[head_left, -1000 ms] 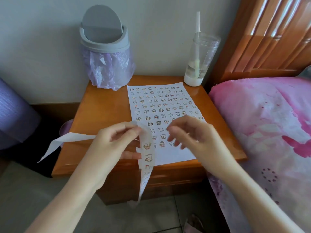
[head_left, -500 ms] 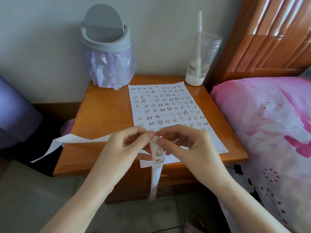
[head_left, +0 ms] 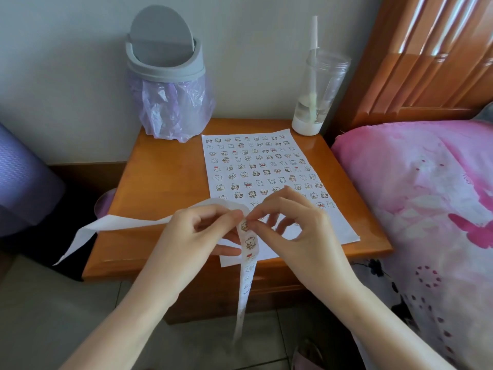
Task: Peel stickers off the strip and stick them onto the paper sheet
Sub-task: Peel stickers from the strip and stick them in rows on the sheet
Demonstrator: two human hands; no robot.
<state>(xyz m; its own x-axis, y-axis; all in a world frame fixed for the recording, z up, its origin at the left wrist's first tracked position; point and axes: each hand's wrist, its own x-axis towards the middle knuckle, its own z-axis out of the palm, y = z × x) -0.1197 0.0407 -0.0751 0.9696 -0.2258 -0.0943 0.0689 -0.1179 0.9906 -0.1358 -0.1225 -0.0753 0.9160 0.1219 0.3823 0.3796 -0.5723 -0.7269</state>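
Nightstand (head_left: 160, 182) edge: left hand (head_left: 197, 236), right hand (head_left: 298, 231) pinch strip (head_left: 249, 241).

The paper sheet (head_left: 266, 166) is being carried on the table (head_left: 165, 188), on its right half, with the bin (head_left: 168, 76) at the back left and the cup (head_left: 317, 97) at the back right. Over the sheet's near edge, the strip (head_left: 249, 241) is being held by the left hand (head_left: 192, 236) and the right hand (head_left: 296, 228).

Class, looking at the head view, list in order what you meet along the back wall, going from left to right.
Purple object → grey swing-lid bin → clear tumbler with straw → wooden headboard
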